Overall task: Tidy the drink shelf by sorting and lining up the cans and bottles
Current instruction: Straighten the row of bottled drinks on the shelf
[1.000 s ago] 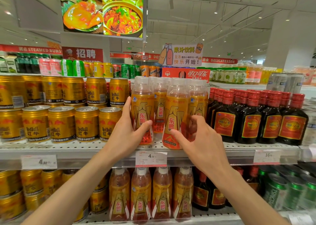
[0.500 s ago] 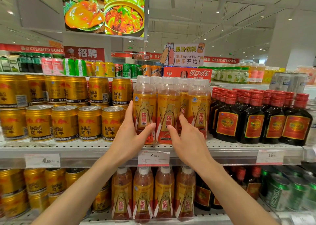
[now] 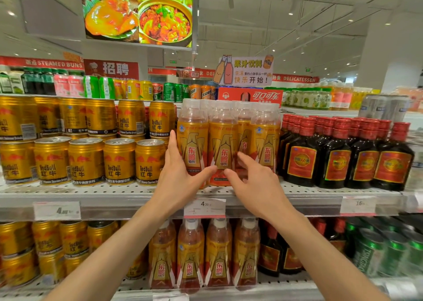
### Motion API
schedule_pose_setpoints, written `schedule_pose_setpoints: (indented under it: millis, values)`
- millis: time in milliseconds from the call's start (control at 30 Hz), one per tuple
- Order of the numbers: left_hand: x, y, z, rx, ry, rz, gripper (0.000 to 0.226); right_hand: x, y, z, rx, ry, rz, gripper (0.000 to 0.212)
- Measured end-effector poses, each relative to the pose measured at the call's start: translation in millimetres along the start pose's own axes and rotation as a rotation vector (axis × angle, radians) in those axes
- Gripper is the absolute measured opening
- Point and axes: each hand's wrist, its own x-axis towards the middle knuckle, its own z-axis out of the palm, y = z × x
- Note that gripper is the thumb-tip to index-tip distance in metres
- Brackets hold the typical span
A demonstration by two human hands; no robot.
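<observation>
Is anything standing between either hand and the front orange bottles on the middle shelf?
Nothing visible. The left hand already grips the leftmost front bottle, and the right hand has its fingers on the second front bottle. The gold cans stand to the left and the dark bottles to the right, beside them.

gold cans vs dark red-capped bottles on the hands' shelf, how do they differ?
The gold cans are squat, metal, pull-tab tops, stacked two tiers; the dark red-capped bottles are taller, narrow-necked, one tier. Cans sit left of the hands, bottles right. Both stand upright on the same shelf.
</observation>
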Motion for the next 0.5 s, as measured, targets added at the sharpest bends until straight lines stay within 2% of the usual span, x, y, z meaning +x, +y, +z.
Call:
schedule_pose_setpoints:
  millis: [167, 233, 300, 400, 500]
  values:
    - [1, 10, 8, 0.029, 0.071, -0.007, 0.134, -9, 32, -28, -0.013, 0.188, -0.065, 0.023]
    - [2, 11, 10, 0.018, 0.093, -0.012, 0.135, -9, 45, -35, -0.050, 0.253, -0.042, 0.019]
    - [2, 11, 12, 0.018, 0.113, -0.009, 0.135, -7, 55, -35, -0.068, 0.270, 0.007, 0.036]
    - [3, 9, 14, 0.025, 0.128, -0.010, 0.134, -3, 62, -30, -0.079, 0.185, 0.093, 0.074]
    - [3, 8, 14, 0.024, 0.127, -0.005, 0.133, 2, 61, -27, -0.018, 0.104, 0.127, 0.088]
